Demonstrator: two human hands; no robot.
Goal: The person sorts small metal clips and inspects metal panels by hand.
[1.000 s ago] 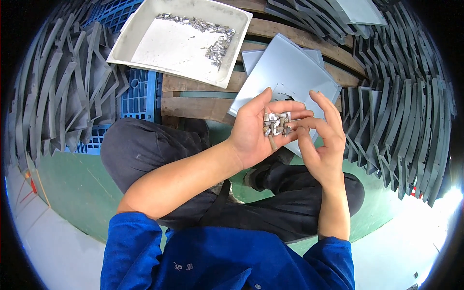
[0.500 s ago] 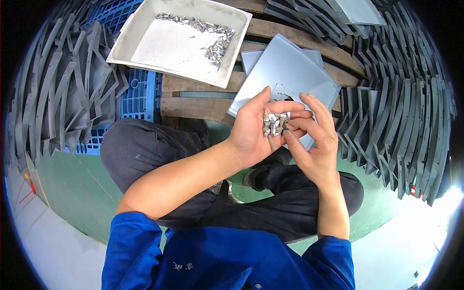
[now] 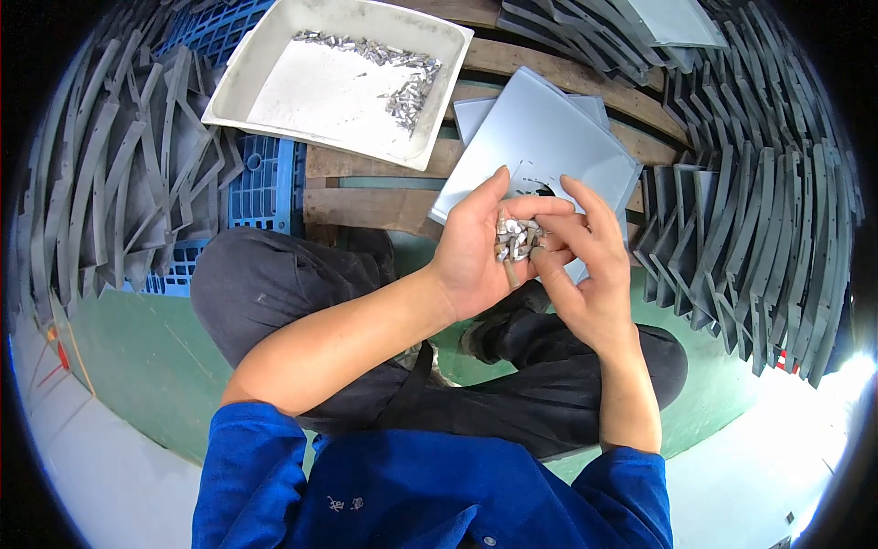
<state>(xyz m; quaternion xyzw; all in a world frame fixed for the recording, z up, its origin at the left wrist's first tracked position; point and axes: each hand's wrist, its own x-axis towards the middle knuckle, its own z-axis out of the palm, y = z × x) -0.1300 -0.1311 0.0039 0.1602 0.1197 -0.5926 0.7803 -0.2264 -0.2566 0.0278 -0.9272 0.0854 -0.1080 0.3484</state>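
My left hand (image 3: 466, 245) is cupped, palm up, around a heap of small silvery metal pieces (image 3: 517, 240), short and roughly cylindrical. Over its fingers reaches my right hand (image 3: 590, 265), thumb and fingertips closed together at the heap's right side, pinching at a piece there. The exact piece between those fingertips is partly hidden. Behind both hands lies a light grey sheet-metal panel (image 3: 540, 123) with a dark opening near its close end. Many more such metal pieces (image 3: 410, 96) lie along the far and right sides of a white plastic tub (image 3: 320, 142).
Grey bent metal panels stand stacked on edge at the left (image 3: 101, 174) and right (image 3: 750, 229), with more (image 3: 585, 37) at the far right. Wooden pallet slats (image 3: 375, 206) and a blue plastic pallet (image 3: 261, 178) lie beneath. My bent legs (image 3: 265, 284) are close below my arms.
My right hand has shifted slightly left, its thumb and fingertips moving further in over the metal pieces. My left hand stays nearly still, still cupping the heap.
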